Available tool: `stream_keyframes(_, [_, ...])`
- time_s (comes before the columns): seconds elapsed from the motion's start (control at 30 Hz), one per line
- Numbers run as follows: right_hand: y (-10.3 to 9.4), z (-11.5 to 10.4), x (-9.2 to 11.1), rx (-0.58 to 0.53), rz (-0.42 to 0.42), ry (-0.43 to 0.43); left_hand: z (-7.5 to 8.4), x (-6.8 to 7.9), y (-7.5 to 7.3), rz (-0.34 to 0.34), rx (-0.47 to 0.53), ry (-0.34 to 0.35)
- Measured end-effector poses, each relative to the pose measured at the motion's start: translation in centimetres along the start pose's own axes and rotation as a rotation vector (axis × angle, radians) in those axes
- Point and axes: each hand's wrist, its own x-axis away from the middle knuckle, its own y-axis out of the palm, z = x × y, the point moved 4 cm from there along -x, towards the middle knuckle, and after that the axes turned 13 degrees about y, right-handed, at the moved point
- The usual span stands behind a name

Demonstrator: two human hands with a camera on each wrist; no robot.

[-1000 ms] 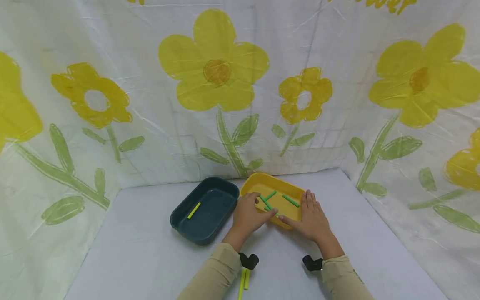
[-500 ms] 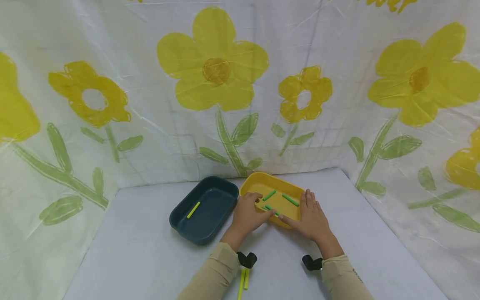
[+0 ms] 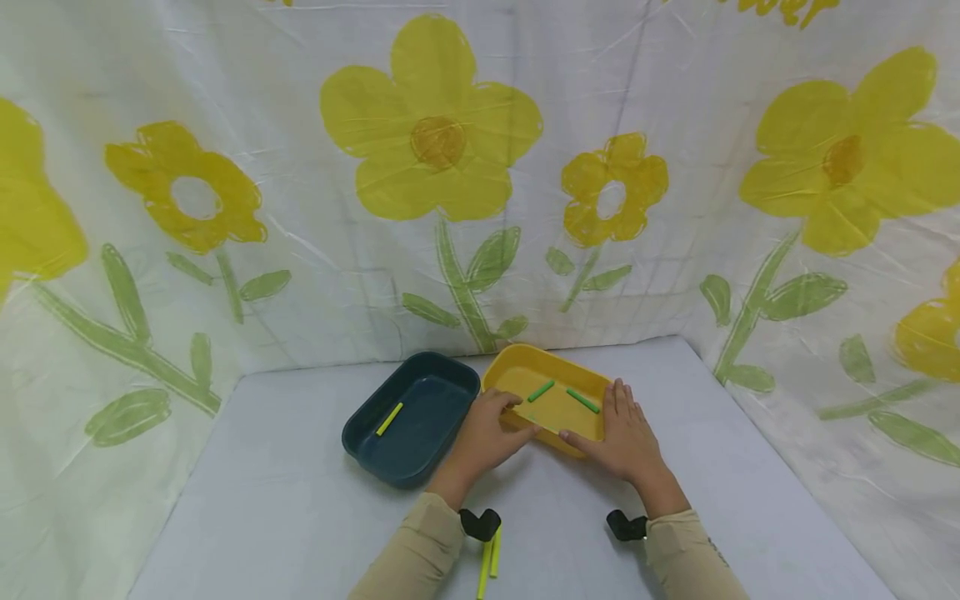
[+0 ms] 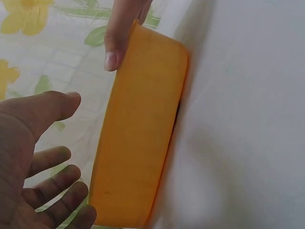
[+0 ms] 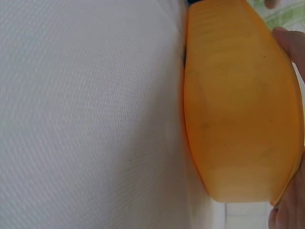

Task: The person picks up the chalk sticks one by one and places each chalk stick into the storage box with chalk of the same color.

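Note:
In the head view, my left hand (image 3: 486, 433) is at the near left side of the yellow tray (image 3: 558, 367), thumb and fingers spread with nothing between them. The left wrist view shows the same empty left hand (image 4: 52, 162) beside the tray's wall (image 4: 143, 124), its fingers loosely bent. My right hand (image 3: 618, 437) rests against the tray's right end, fingers straight and thumb along the near rim. Inside the tray lie a green stick (image 3: 542, 391) and another green stick (image 3: 582, 401). The near wall and hands hide part of the tray's floor.
Left of the yellow tray stands a dark blue tray (image 3: 390, 462), holding one yellow stick (image 3: 389, 419). More yellow sticks (image 3: 494, 554) lie on the white tabletop (image 3: 277, 500) near my left wrist. A flower-painted cloth (image 3: 315, 275) hangs behind the table.
My left hand has let go of a green stick, which dropped into the yellow tray and is now largely out of sight. That hand has drawn back slightly left; my right hand stays put.

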Motion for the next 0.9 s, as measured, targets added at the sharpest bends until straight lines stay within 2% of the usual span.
stream_keyframes(0.33, [0.2,0.1,-0.2,0.001,0.002,-0.003,0.0,0.7,-1.9,-0.023,0.005,-0.023])
stream_keyframes(0.5, [0.2,0.2,-0.2,0.005,0.001,-0.007,-0.3,1.1,-2.7,-0.025,-0.024,-0.04])
stream_keyframes(0.9, [0.2,0.1,-0.1,0.002,-0.003,-0.009,-1.6,2.9,-4.8,0.037,-0.065,-0.122])
